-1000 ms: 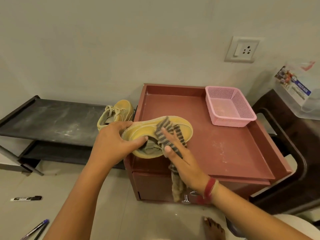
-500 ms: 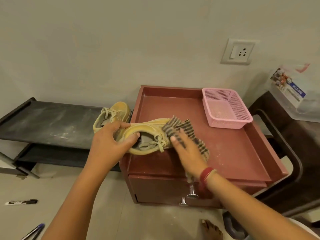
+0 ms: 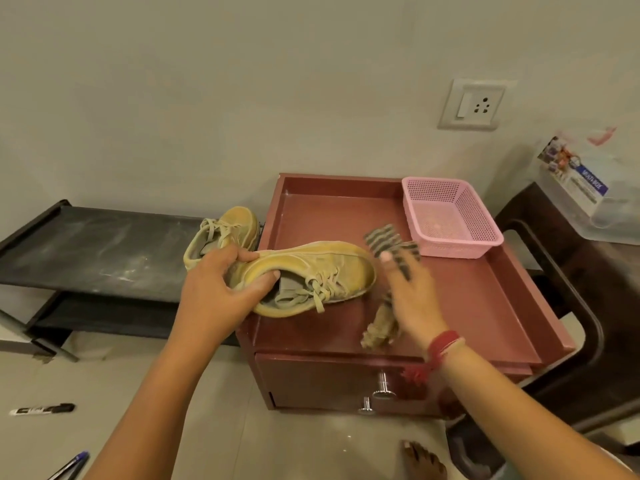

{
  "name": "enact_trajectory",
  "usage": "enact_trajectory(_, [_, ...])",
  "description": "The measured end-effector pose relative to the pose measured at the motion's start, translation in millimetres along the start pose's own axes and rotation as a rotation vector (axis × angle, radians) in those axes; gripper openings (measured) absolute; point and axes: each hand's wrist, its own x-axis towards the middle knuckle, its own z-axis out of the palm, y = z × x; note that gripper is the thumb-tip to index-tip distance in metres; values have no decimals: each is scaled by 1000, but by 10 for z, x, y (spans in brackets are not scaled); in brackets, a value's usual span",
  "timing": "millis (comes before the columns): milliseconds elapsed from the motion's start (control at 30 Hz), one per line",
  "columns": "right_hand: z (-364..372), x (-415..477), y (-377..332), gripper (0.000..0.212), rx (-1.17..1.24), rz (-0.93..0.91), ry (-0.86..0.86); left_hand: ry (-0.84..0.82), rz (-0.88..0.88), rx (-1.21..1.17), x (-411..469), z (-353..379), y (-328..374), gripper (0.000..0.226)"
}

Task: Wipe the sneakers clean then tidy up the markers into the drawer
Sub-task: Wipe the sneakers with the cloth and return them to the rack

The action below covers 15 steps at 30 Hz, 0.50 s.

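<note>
My left hand (image 3: 221, 292) grips the heel of a dusty yellow sneaker (image 3: 322, 271), thumb inside the opening, holding it on its side over the left edge of the red cabinet top (image 3: 467, 306). My right hand (image 3: 412, 299) holds a striped grey cloth (image 3: 391, 244) just right of the sneaker's toe, blurred by motion; the cloth's tail hangs below the palm. A second yellow sneaker (image 3: 228, 230) stands on the black shoe rack (image 3: 97, 251). The cabinet drawer (image 3: 332, 382) below has two metal knobs. A black marker (image 3: 41, 409) and a blue pen (image 3: 71, 464) lie on the floor at left.
A pink mesh basket (image 3: 450, 216) sits at the back right of the cabinet top. A dark chair (image 3: 571, 299) with a clear plastic box stands at the right. A wall socket (image 3: 472, 103) is above. My bare foot (image 3: 420, 460) is on the tiled floor.
The sneaker has turned from sole-up to its side with laces showing. My right hand swept the cloth from the sole to beyond the toe, to the right.
</note>
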Motion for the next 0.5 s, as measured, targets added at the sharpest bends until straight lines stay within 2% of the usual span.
enact_trajectory(67, [133,-137,188,38,-359,-174,-289,1,-13,-7,8,-2,8,21])
enact_trajectory(100, [182,-195,256,41,-413,-243,-370,-4,-18,-15,14,-6,5,21])
enact_trajectory(167, [156,-183,336,46,-507,-338,-419,-32,-18,-27,19,-26,-18,27])
enact_trajectory(200, [97,-121,367,51,-643,-402,-425,-52,-14,-27,17,-38,-33,33])
enact_trajectory(267, [-27,37,444,58,-917,-478,-353,-81,-13,-24,17,-50,-43,44])
enact_trajectory(300, [-61,101,456,59,-992,-459,-289,-84,-19,-23,19,-53,-36,47])
enact_trajectory(367, [7,126,436,58,-946,-365,-239,-79,-37,-21,27,-57,-19,41])
enact_trajectory(500, [121,-89,363,59,-567,-296,-411,-69,-28,-34,31,-45,-35,24])
